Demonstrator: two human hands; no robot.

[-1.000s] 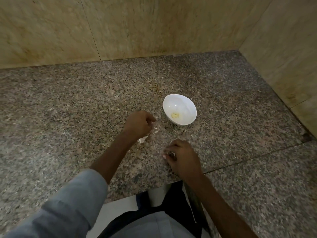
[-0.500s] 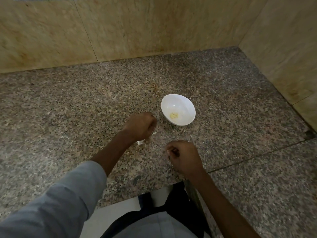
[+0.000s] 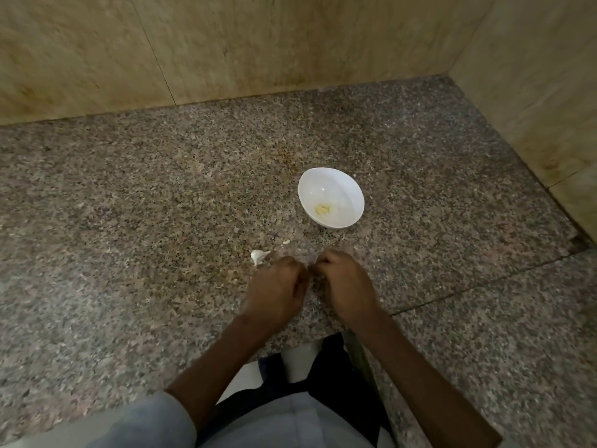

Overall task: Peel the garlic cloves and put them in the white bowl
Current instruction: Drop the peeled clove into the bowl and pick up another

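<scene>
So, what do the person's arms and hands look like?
The left hand and right hand are bare, without gloves, rings or a watch in view. The left arm wears a light grey-blue sleeve pushed up near the elbow; the right forearm shows no sleeve.

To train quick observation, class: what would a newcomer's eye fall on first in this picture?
The white bowl stands out on the granite counter, a pale yellowish piece lying in its bottom. Nearer the front edge, the left hand and right hand curl close together; what they hold is hidden. A white garlic clove lies just beyond the left hand.
</scene>
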